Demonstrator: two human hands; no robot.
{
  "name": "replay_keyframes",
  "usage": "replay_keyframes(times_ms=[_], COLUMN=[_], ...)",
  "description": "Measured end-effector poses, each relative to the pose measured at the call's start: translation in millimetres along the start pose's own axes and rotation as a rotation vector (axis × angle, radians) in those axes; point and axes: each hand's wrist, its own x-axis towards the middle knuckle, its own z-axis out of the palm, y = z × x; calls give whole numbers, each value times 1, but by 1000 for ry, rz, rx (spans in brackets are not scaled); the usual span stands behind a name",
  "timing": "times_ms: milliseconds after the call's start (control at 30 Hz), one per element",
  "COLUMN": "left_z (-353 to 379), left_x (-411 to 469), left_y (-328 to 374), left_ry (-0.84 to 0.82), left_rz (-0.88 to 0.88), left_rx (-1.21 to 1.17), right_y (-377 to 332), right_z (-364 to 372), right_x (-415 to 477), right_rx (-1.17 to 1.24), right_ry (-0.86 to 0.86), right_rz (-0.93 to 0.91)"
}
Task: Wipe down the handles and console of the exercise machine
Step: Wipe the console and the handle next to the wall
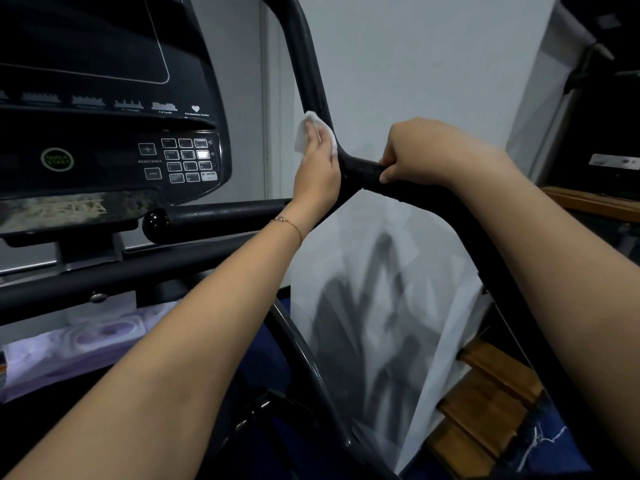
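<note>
L hand [317, 168] presses wipe [313, 130] flat on handle [311, 81], console [114, 133] at 9 o'clock; R hand [412, 154] fisted round bar [363, 169] at 3.

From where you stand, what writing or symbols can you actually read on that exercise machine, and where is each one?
"QUICK START": on the round green button of the console.
"RESISTANCE": between the plus key and the minus key.
Heart symbol: above the keypad; the caption under it is too blurred to read.
Keypad key labels: too small to read.
Worn brand lettering on the console's lower edge: not legible.
</note>
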Motion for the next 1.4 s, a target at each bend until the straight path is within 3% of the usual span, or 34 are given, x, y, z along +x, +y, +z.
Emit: replay_keyframes(times_ms=[167, 333, 433, 1400], left_z=[-11, -35, -47, -35], left_x=[23, 0, -2, -43], left_y=[8, 23, 32, 15], left_ry=[-108, -339, -421, -354], left_rz=[108, 216, 187, -56], left_rx=[453, 555, 615, 304], right_y=[3, 6, 8, 9], right_z=[2, 3, 2, 1], right_x=[0, 1, 2, 0], right_rx=[-29, -5, 1, 30], right_ry=[19, 50, 64, 21], right_rz=[-35, -92, -102, -95])
